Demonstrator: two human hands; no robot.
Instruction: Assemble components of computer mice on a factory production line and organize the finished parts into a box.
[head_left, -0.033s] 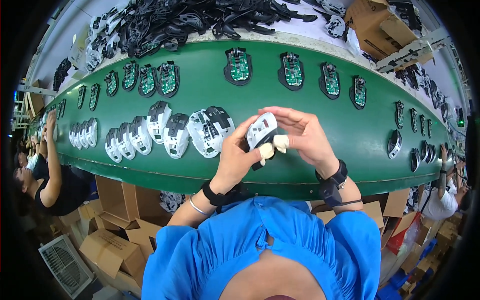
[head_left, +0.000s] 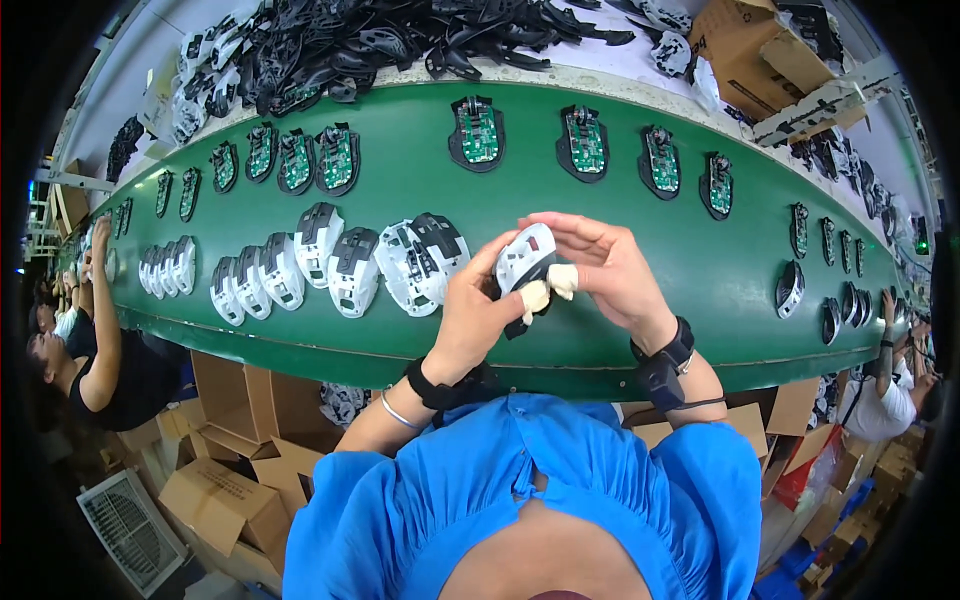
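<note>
Left hand [head_left: 472, 308] hides part of the white-and-black shell [head_left: 519, 259]

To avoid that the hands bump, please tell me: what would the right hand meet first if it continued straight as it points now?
Most likely, the right hand would meet the white-and-black shell first, with the left hand just beyond; depth is unclear.
</note>
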